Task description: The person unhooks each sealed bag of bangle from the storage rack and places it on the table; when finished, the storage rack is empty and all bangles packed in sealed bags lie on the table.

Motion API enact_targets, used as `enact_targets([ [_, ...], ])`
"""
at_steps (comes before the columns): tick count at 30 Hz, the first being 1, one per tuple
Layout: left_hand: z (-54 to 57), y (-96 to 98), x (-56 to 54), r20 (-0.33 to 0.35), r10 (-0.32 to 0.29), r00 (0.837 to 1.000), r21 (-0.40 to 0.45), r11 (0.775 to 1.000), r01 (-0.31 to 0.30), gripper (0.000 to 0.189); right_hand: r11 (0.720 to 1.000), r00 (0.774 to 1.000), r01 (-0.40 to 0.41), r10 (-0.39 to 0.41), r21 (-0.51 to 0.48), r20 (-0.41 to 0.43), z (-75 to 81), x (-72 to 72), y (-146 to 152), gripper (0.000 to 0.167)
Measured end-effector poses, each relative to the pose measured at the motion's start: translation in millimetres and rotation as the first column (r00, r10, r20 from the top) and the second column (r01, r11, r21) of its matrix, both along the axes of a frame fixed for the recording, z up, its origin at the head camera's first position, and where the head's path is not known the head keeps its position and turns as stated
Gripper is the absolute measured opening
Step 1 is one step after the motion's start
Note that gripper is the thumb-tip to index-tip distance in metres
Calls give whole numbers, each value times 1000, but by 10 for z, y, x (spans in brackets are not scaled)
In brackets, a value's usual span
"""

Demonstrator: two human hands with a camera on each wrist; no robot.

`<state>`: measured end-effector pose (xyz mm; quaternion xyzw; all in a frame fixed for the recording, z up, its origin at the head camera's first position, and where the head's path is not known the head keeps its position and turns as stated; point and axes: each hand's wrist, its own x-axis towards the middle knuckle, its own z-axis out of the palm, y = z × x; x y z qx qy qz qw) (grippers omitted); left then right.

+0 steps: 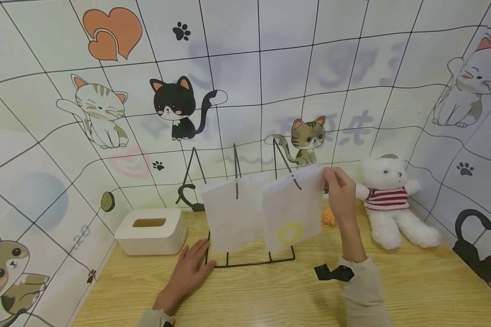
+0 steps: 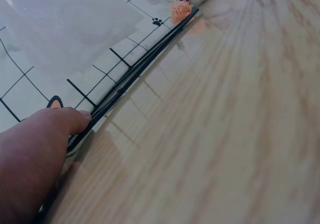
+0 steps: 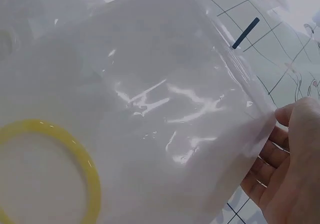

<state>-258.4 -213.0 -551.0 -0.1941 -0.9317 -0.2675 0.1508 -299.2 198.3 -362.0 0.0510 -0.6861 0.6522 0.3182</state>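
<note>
A black wire rack (image 1: pixel 249 264) with pointed dividers stands on the table. Two translucent plastic bags hang upright among its wires: the left bag (image 1: pixel 233 218), and the right bag (image 1: pixel 286 213), which shows a yellow ring (image 1: pixel 290 233) low on its front. My right hand (image 1: pixel 342 188) pinches the right bag's upper right corner between thumb and fingers, seen closely in the right wrist view. At the rack's front left corner, my left hand (image 1: pixel 190 268) rests low with fingers extended. Its thumb (image 2: pixel 75 120) touches the black front bar in the left wrist view.
A white tissue box (image 1: pixel 151 231) stands left of the rack. To the right sit a white teddy bear (image 1: pixel 386 204) in a striped shirt and an orange fuzzy ball (image 1: pixel 328 218). Cat-patterned wall covering (image 1: pixel 233 59) rises behind the wooden table (image 1: pixel 266 295).
</note>
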Motion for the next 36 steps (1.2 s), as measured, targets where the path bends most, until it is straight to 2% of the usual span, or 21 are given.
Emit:
enact_targets([
  [8,41,9,13,39,-3,999,4,1000,2,62,996,994,-50,43,-70,-104,27,13,-32,30],
  [12,36,4,11,40,-2,999,2,1000,2,62,992,991,-83,71,-99,-117,27,22,-41,24],
  [19,25,-5,-3,61,-4,998,9,1000,4,63,984,984,-132,115,-121,-135,40,36,-57,26],
  [36,19,12,11,53,6,999,4,1000,-7,63,980,976,-159,138,-120,-170,69,60,-64,27],
])
